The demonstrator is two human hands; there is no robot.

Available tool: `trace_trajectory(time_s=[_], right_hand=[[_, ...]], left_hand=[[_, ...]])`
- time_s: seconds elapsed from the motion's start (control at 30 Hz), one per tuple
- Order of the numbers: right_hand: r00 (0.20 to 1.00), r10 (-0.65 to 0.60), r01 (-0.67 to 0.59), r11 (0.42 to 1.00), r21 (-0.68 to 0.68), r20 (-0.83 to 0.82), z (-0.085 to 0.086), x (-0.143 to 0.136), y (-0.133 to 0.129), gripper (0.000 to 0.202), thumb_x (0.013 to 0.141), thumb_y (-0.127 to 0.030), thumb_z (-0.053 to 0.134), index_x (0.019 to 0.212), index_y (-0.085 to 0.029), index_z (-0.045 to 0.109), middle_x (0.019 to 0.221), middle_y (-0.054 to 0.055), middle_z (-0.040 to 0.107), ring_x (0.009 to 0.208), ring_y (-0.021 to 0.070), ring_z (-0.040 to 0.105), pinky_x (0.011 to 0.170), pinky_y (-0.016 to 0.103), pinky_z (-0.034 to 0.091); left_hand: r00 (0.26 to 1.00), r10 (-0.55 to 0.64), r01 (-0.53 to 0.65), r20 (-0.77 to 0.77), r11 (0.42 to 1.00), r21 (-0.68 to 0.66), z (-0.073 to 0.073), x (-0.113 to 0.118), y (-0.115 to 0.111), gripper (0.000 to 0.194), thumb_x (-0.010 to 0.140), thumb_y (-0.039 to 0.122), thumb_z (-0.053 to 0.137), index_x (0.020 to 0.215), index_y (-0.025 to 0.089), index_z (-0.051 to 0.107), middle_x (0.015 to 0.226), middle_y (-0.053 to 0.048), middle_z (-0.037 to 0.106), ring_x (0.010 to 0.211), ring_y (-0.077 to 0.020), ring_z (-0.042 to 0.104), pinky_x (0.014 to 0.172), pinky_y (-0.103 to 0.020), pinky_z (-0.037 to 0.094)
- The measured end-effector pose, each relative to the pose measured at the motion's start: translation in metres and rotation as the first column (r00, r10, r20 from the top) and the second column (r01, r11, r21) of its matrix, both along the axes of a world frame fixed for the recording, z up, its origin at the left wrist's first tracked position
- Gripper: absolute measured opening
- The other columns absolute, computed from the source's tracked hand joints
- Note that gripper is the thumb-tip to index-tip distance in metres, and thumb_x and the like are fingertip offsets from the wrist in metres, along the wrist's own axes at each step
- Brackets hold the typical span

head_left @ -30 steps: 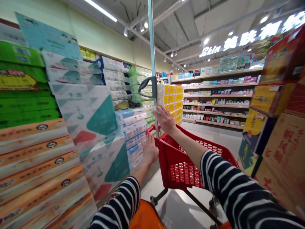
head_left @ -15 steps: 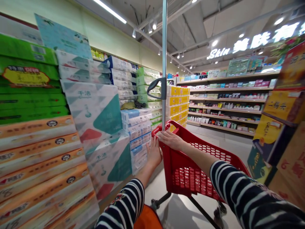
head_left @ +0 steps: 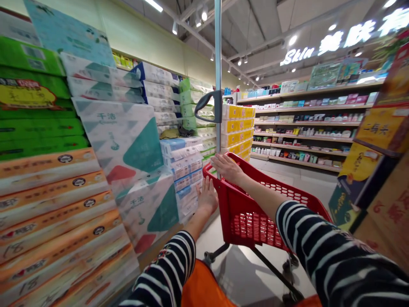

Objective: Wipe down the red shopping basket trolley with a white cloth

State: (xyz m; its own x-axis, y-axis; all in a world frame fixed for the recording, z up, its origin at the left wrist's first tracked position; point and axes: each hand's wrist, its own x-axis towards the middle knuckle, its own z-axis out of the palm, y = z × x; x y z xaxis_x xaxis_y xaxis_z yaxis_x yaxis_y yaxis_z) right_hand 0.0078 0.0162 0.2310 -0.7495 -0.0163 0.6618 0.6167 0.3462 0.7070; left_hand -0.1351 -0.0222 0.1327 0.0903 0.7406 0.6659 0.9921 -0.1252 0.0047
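A red plastic shopping cart (head_left: pixel 230 217) stands in front of me, with a tall metal pole (head_left: pixel 218 55) rising at its near corner and a grey loop handle (head_left: pixel 209 106) on the pole. My left hand (head_left: pixel 208 197) is open, fingers pointing up, against or right beside the cart's near end; contact is hard to tell. My right hand (head_left: pixel 227 169) crosses in front of the pole just above the cart rim, its fingers stretched out to the left. Whether its palm touches the pole is hidden.
Stacked tissue packs (head_left: pixel 54 204) and large white-green packages (head_left: pixel 128 145) line the left. Yellow-white packs (head_left: pixel 238 128) stand beyond the cart. Cosmetics shelves (head_left: pixel 303 136) run across the back. Boxes (head_left: pixel 361 170) are piled at the right. Something orange (head_left: pixel 204 285) is below my arms.
My right hand has lifted slightly off the cart rim. My left hand's fingers have dropped a little below the rim. The view has shifted slightly, and the cart appears a bit higher.
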Motion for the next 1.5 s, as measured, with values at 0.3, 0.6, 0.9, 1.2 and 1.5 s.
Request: trace_trajectory(time_s=[0.3,0.6,0.9,1.2,1.5], right_hand=[[0.996,0.003,-0.017,0.987,-0.157,-0.084,-0.027,0.007,-0.005,0.037,0.091,-0.016,0.039,0.125,-0.013,0.052,0.137,0.010,0.040,0.131,0.0263,0.027,0.107,0.045,0.027],[0.995,0.057,-0.069,0.985,-0.155,-0.083,-0.120,-0.009,0.015,0.035,0.089,-0.009,0.038,0.117,-0.010,0.057,0.133,0.010,0.045,0.129,0.0284,0.033,0.105,0.049,0.030],[0.997,-0.039,0.005,0.893,-0.450,-0.066,-0.242,0.009,0.005,0.032,0.087,-0.009,0.040,0.111,-0.010,0.062,0.123,0.014,0.053,0.123,0.0254,0.042,0.101,0.047,0.037],[0.979,-0.022,-0.026,0.972,-0.232,-0.201,-0.179,0.050,0.004,0.041,0.089,-0.007,0.035,0.127,-0.012,0.051,0.134,0.009,0.044,0.131,0.0254,0.030,0.108,0.047,0.028],[0.991,-0.119,0.084,0.913,-0.400,-0.064,-0.270,0.074,-0.010,0.038,0.089,-0.012,0.039,0.123,-0.011,0.054,0.127,0.012,0.050,0.123,0.0251,0.041,0.100,0.044,0.039]], left_hand=[[0.999,0.039,-0.040,-0.017,0.999,-0.023,-0.013,-0.002,0.009,0.077,0.075,0.023,0.045,0.143,0.007,0.014,0.150,-0.010,0.003,0.138,-0.0242,0.002,0.109,-0.053,0.008],[0.995,0.060,-0.071,-0.079,0.986,-0.149,-0.075,-0.011,0.006,0.076,0.075,0.021,0.047,0.143,0.006,0.016,0.149,-0.012,0.004,0.138,-0.0240,0.002,0.109,-0.053,0.009],[0.986,0.046,-0.078,-0.158,0.976,-0.202,-0.100,-0.003,0.003,0.072,0.075,0.020,0.046,0.142,0.008,0.023,0.149,-0.012,0.007,0.137,-0.0232,0.008,0.109,-0.052,0.009],[0.987,-0.014,-0.014,-0.158,0.985,-0.172,-0.103,0.021,0.001,0.073,0.075,0.022,0.044,0.142,0.006,0.020,0.149,-0.011,0.009,0.137,-0.0246,0.007,0.108,-0.054,0.010],[0.965,-0.144,0.094,-0.220,0.970,-0.223,-0.131,0.053,-0.011,0.069,0.074,0.018,0.041,0.141,0.005,0.025,0.149,-0.011,0.012,0.137,-0.0240,0.009,0.109,-0.053,0.009]])
